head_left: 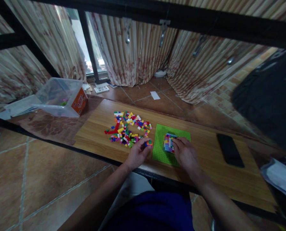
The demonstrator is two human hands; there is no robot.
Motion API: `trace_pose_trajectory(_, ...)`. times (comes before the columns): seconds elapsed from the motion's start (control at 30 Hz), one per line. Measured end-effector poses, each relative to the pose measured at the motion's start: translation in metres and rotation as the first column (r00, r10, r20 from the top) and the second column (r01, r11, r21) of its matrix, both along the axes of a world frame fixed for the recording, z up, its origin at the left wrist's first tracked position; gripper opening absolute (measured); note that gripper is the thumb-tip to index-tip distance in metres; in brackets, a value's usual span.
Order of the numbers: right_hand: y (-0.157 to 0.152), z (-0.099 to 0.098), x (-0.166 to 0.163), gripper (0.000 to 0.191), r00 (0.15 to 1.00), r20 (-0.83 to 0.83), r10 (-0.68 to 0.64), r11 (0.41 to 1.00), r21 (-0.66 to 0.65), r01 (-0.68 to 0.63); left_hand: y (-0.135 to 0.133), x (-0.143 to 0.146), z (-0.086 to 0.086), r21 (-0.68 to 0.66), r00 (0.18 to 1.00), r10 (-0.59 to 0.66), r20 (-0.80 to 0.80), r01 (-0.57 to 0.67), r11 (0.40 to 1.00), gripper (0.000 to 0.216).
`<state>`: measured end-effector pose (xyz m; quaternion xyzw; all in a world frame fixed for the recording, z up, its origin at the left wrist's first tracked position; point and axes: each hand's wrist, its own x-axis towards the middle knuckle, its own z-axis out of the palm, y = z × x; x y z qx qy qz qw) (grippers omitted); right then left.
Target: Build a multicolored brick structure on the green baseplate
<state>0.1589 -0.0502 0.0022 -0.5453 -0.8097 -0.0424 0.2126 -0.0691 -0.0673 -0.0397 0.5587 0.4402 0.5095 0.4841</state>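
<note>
A green baseplate [159, 154] lies on the wooden board, bearing a small block of multicoloured toy bricks [168, 144]. My right hand [185, 152] is over the right side of this block, its fingers pinched at the bricks; whether a loose brick is between them is hidden. My left hand [138, 154] is closed on a few small toy bricks [148, 143], orange and blue among them, just left of the baseplate. Beyond the left hand spreads a loose pile of small coloured bricks [130, 120], with longer red pieces [114, 131] at its left side.
A clear plastic bin [58, 110] with an orange label stands left of the wooden board [90, 128], a few coloured bits inside. On the board's right lies a black phone [230, 150]. A plastic bag [281, 176] sits at the far right. Curtains [138, 54] hang behind.
</note>
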Motion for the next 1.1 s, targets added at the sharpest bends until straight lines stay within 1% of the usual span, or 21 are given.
trace_pose_trajectory(0.07,-0.004,0.005,-0.01,0.029,0.999,-0.033,-0.022,0.999,0.023,0.023,-0.001,0.0,0.002,0.005,1.0,0.012,-0.018,-0.012,1.0,0.03)
trace_pose_trajectory(0.13,-0.012,0.008,-0.025,0.028,0.993,-0.113,-0.038,0.999,0.018,0.041,-0.001,0.0,0.004,0.021,0.999,0.01,-0.034,-0.01,1.0,0.028)
trace_pose_trajectory(0.3,-0.024,0.012,-0.067,0.025,0.95,-0.312,-0.01,0.984,-0.174,-0.047,0.0,-0.002,0.008,0.029,0.999,-0.021,-0.044,0.023,0.999,0.023)
trace_pose_trajectory(0.4,-0.022,0.013,-0.078,0.024,0.924,-0.382,-0.01,0.974,-0.212,-0.078,0.0,-0.003,0.011,0.034,0.997,-0.079,-0.026,0.08,0.996,0.021)
trace_pose_trajectory(0.67,-0.019,0.021,-0.079,0.022,0.89,-0.456,0.026,0.96,-0.238,-0.15,-0.001,-0.003,0.013,0.017,0.979,-0.183,0.095,0.182,0.983,0.023)
trace_pose_trajectory(0.9,-0.017,0.021,-0.076,0.019,0.859,-0.512,0.002,0.949,-0.269,-0.163,0.0,-0.004,0.014,0.015,0.978,-0.2,0.055,0.2,0.98,0.026)
trace_pose_trajectory(1.1,-0.016,0.016,-0.073,0.017,0.816,-0.577,-0.002,0.942,-0.276,-0.193,0.0,-0.003,0.014,0.026,0.975,-0.21,0.066,0.209,0.978,0.026)
